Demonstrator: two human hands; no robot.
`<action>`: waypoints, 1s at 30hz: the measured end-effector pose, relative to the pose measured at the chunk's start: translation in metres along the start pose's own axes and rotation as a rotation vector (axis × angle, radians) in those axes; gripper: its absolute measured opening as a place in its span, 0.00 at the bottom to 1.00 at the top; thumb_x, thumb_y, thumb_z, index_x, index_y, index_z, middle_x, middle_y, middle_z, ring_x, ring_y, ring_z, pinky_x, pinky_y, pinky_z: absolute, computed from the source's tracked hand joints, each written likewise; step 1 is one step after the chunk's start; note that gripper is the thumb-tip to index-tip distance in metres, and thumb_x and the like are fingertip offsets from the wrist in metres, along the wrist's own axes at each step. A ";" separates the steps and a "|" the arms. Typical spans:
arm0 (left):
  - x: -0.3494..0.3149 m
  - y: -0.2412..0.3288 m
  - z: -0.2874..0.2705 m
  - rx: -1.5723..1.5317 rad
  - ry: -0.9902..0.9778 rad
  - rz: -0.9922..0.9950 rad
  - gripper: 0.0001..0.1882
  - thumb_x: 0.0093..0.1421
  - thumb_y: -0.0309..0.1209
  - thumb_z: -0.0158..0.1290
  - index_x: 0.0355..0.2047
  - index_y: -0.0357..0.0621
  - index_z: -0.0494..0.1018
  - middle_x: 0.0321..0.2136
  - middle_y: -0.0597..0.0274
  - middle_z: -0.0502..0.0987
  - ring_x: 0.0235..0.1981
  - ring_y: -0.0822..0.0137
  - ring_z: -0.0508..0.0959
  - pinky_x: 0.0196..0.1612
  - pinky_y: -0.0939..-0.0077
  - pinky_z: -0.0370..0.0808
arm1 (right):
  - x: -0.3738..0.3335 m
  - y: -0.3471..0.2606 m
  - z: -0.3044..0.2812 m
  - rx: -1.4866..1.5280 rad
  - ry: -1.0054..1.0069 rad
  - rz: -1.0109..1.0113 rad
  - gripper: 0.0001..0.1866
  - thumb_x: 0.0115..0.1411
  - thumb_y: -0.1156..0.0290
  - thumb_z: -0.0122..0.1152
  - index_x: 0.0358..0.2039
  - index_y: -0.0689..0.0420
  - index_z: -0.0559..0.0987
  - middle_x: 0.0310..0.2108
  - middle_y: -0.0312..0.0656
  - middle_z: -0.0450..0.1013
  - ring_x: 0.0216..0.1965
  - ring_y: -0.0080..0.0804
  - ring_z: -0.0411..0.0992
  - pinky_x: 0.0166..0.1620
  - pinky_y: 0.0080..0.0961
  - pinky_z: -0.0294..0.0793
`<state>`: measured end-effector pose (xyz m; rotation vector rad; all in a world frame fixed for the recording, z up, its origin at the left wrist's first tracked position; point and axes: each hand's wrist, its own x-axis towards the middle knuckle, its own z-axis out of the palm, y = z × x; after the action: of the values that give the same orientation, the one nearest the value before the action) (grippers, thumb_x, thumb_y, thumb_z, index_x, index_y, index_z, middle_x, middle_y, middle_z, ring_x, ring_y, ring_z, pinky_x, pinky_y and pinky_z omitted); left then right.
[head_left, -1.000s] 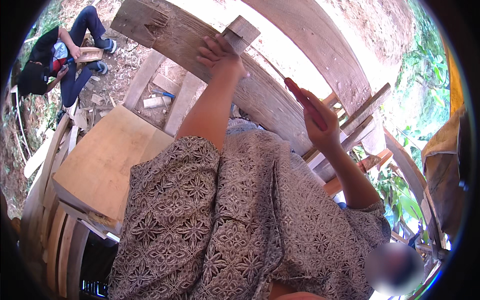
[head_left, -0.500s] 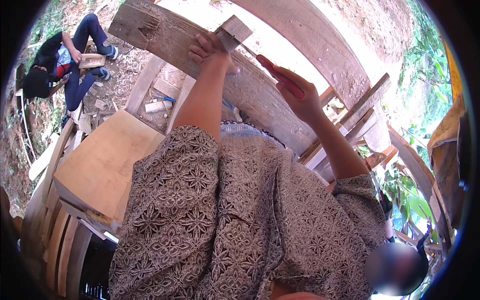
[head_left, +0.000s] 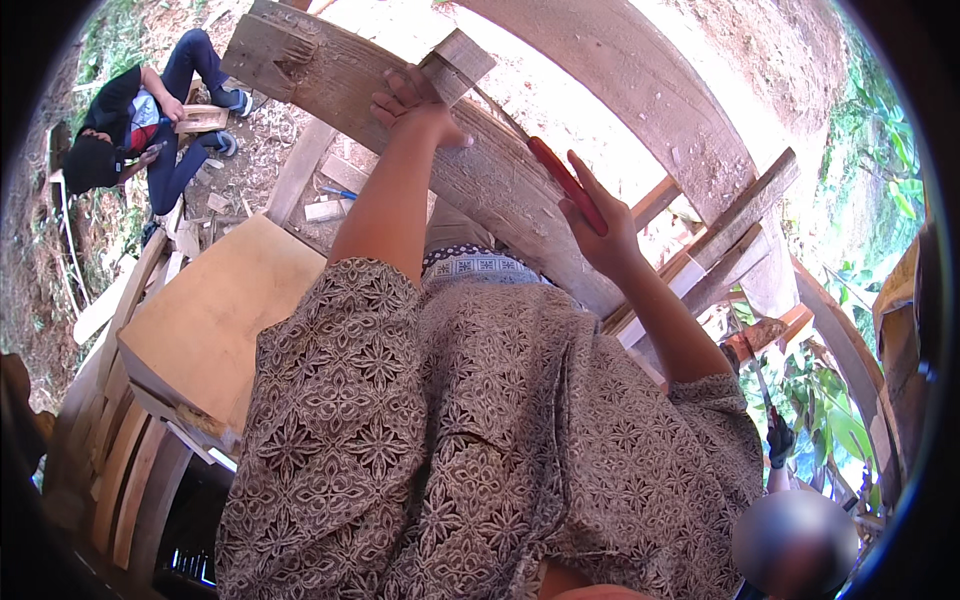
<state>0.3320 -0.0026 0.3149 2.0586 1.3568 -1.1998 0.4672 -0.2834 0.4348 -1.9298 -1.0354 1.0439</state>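
Note:
My left hand (head_left: 415, 108) presses a short, square-ended wooden block (head_left: 458, 62) onto a long, weathered plank (head_left: 350, 75). Its fingers spread over the plank beside the block, and the thumb points right. In my right hand (head_left: 606, 235) is a thin-bladed tool with a red handle (head_left: 568, 185). Some fingers lie stretched along that handle. The narrow metal blade runs up to the block's right side; seen nearly edge-on, its exact kind is unclear, and its tip is hard to make out.
A pale wooden panel (head_left: 220, 310) lies at left, above stacked boards (head_left: 125, 490). A broad curved plank (head_left: 640, 100) runs beyond my work. At upper left a seated person (head_left: 140, 120) holds a small wooden frame (head_left: 203, 119). Another person's black-gloved hand (head_left: 780, 440) shows at lower right.
My right hand and the red-handled tool have shifted slightly down and right, back from the block. My left hand stays on the block. The view has shifted a little.

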 end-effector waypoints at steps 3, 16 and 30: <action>-0.004 0.006 -0.004 0.027 0.023 -0.016 0.80 0.47 0.60 0.69 0.73 0.39 0.16 0.72 0.29 0.18 0.72 0.19 0.31 0.73 0.33 0.34 | -0.025 -0.040 -0.036 -0.025 -0.034 -0.009 0.36 0.63 0.80 0.60 0.71 0.43 0.65 0.48 0.44 0.82 0.28 0.32 0.77 0.36 0.27 0.76; -0.039 0.013 -0.007 -0.106 0.261 0.088 0.78 0.45 0.56 0.71 0.74 0.33 0.25 0.72 0.22 0.24 0.70 0.14 0.35 0.70 0.26 0.36 | 0.150 -0.033 0.071 -0.055 0.118 -0.193 0.28 0.64 0.73 0.58 0.65 0.42 0.74 0.45 0.46 0.82 0.36 0.45 0.82 0.39 0.36 0.81; -0.029 0.006 -0.010 -0.090 0.120 -0.001 0.79 0.46 0.55 0.71 0.73 0.39 0.18 0.73 0.28 0.20 0.72 0.18 0.33 0.72 0.32 0.33 | 0.022 0.032 0.044 0.091 0.077 -0.076 0.32 0.67 0.65 0.67 0.69 0.50 0.69 0.52 0.45 0.80 0.46 0.27 0.77 0.52 0.26 0.74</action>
<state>0.3372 -0.0141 0.3438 2.0947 1.4389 -1.0108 0.4464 -0.2692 0.3818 -1.8292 -0.9933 0.9510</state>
